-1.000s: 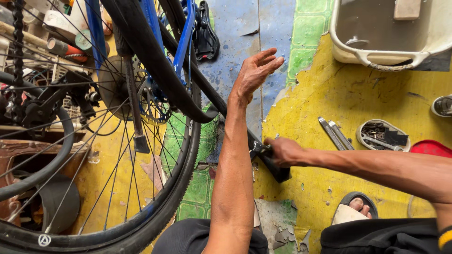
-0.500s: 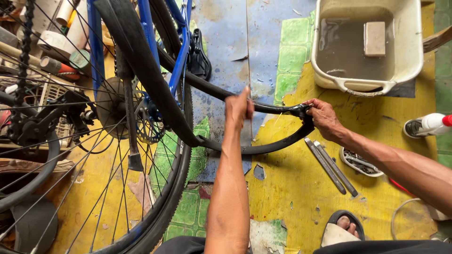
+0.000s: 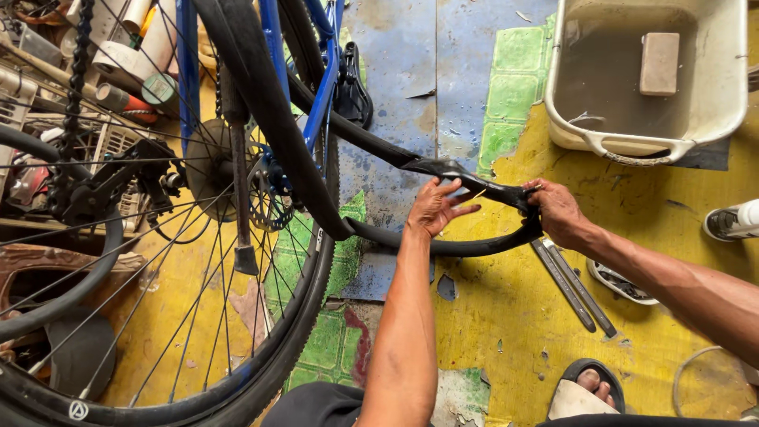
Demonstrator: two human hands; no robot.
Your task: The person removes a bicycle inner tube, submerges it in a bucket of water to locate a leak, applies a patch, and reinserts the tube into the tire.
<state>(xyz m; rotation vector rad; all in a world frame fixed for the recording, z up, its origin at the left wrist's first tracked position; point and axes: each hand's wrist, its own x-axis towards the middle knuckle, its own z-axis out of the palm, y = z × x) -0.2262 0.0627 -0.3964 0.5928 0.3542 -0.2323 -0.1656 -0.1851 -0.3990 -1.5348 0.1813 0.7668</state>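
Here the left hand [image 3: 437, 207] and the right hand [image 3: 556, 210] are both on a black inner tube [image 3: 379, 146], which hangs limp out of the bicycle wheel [image 3: 261, 237] and loops down over the painted floor [image 3: 514, 316]. The left hand lies against the upper strand of the tube, fingers spread and partly curled over it; its grip looks loose, more a steadying touch than a clench. The right hand is closed around the far bend of the loop, where the tube doubles back, so that grip is clenched on the rubber. Between the two hands the tube runs flat and slightly twisted.

The wheel stands upright at the left of the view, held in a blue bicycle frame [image 3: 316, 103], with its spokes, the brake disc [image 3: 269, 194] and a chain [image 3: 75, 71] all visible. Just below the right hand, two slim dark tyre levers [image 3: 573, 285] lie side by side on the yellow part of the floor. Beyond the hands sits a pale plastic tub [image 3: 723, 87] of murky water (a brownish block [image 3: 658, 63] rests in it). A sandalled foot [image 3: 589, 383] shows near the bottom edge, under the right forearm.
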